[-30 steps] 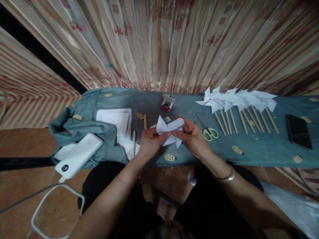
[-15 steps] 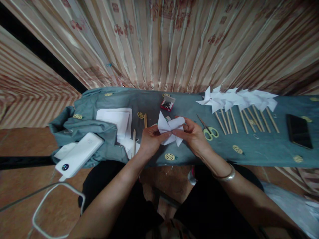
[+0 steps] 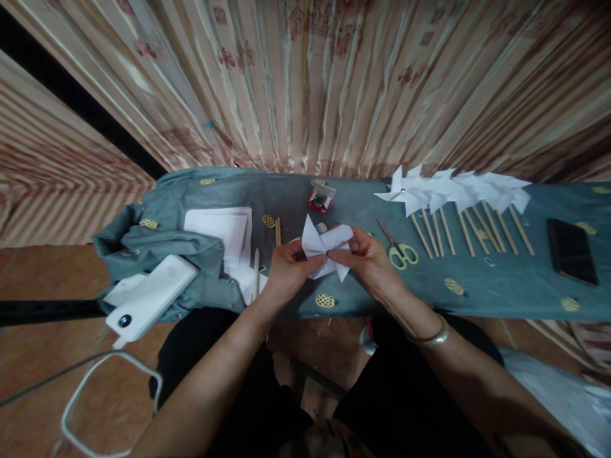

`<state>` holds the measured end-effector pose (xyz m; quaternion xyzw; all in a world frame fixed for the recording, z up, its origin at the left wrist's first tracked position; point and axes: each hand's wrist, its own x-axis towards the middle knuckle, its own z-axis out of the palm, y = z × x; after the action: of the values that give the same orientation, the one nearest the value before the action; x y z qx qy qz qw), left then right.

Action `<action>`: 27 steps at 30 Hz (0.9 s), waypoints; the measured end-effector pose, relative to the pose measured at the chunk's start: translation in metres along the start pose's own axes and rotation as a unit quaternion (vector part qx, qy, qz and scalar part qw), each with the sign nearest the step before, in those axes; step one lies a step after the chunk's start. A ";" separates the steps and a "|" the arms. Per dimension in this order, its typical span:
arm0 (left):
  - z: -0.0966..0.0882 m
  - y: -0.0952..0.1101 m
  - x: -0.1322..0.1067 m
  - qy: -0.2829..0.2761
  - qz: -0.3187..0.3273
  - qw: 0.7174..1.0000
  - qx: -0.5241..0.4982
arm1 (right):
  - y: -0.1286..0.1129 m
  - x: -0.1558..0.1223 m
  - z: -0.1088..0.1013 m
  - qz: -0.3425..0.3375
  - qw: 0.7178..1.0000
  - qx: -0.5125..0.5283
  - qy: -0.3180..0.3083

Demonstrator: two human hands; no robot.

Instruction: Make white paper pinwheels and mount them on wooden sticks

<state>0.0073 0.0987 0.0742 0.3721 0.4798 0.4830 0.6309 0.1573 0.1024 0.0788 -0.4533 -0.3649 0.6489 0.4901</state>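
Between my two hands is a white paper pinwheel (image 3: 329, 243), held above the cloth-covered table. My left hand (image 3: 289, 270) grips its left side, the thumb pressed near the centre. From the right, my right hand (image 3: 372, 261) pinches it, its thumb lying over the middle where the folded points meet. The thumbs almost touch and cover the centre. Just behind the pinwheel stands a small open red box (image 3: 321, 198) with tiny dark metal pieces in it. Scissors with pale green handles (image 3: 403, 256) lie to the right of my right hand.
Finished pinwheels on sticks (image 3: 458, 191) lie in an overlapping row at the right, near a black phone (image 3: 573, 251). At the left are stacked white paper (image 3: 219, 229), short wooden sticks (image 3: 278, 232), a pencil-like stick (image 3: 256, 273) and a white power bank (image 3: 153, 298) with a cable.
My right thumb has shifted slightly onto the pinwheel's centre, covering the small metal pin head that showed there. Everything else stays nearly the same.
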 end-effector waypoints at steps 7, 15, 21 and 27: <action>-0.001 0.001 0.000 -0.020 -0.015 0.999 -0.024 | 0.001 0.000 -0.001 -0.001 1.000 -0.006 0.002; 0.000 -0.001 -0.004 -0.028 -0.029 0.998 -0.047 | 0.001 -0.001 -0.002 0.006 0.999 -0.032 -0.008; -0.005 0.003 0.002 -0.033 0.017 0.999 -0.034 | -0.005 0.000 -0.012 -0.006 1.000 -0.030 0.005; -0.048 0.010 0.029 0.118 0.162 0.960 0.193 | -0.007 0.001 -0.033 -0.024 0.997 -0.024 0.063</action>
<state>-0.0393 0.1294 0.0643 0.5001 0.5685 0.5171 0.3992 0.1904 0.1060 0.0748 -0.4961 -0.3593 0.5981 0.5168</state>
